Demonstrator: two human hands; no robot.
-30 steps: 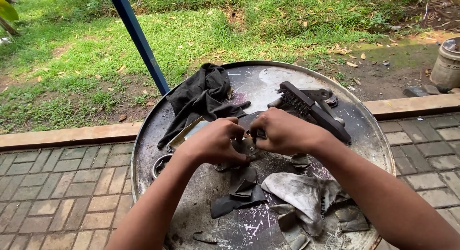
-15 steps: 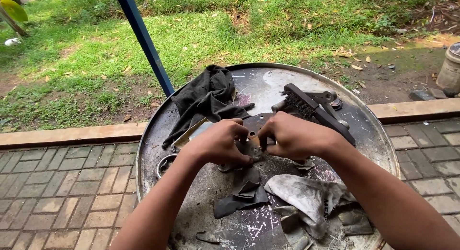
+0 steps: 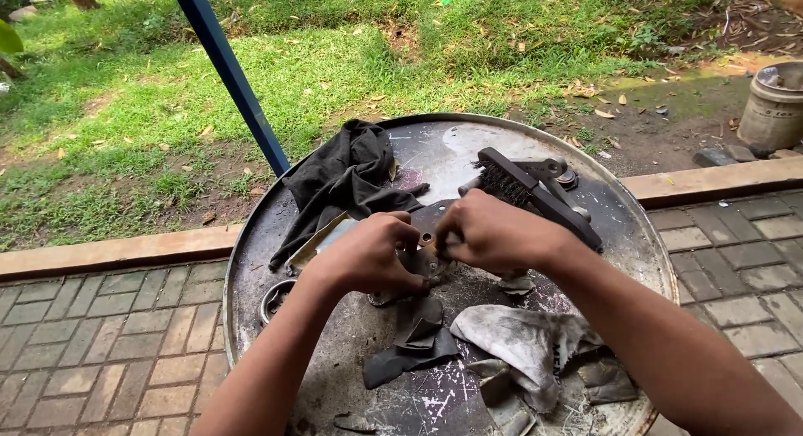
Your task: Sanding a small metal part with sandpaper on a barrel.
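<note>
I see left hand point(image 3: 368, 256) and right hand point(image 3: 493, 233) both clenched on small metal part point(image 3: 427, 235) above drum top point(image 3: 636, 235); wire brush point(image 3: 535, 193) just behind.

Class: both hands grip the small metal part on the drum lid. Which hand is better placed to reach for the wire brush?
Right. The right hand lies just in front of the wire brush, almost touching it; the left hand sits farther off, nearer the black cloth.

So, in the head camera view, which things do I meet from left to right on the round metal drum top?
Small round metal ring → black crumpled cloth → left hand → right hand → black wire brush.
</note>
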